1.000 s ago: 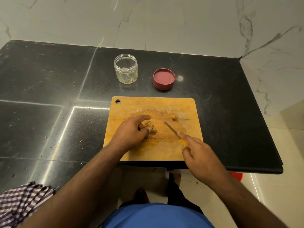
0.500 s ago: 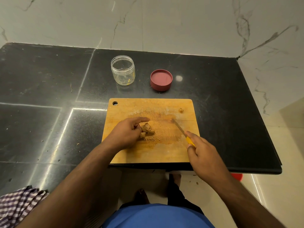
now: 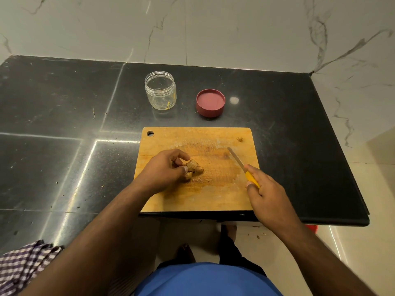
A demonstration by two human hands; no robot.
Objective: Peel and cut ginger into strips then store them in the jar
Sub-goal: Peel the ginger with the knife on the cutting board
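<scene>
- Ginger root (image 3: 195,168) on wooden cutting board (image 3: 213,197), pinched by left hand (image 3: 164,169) fingers.
- Right hand (image 3: 266,196) grips yellow-handled knife (image 3: 242,166), blade toward 11 o'clock.
- Open jar (image 3: 160,90) at board's 12 o'clock.

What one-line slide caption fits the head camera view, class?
Left hand holds ginger on the cutting board; right hand grips a yellow-handled knife, open jar behind.
</scene>
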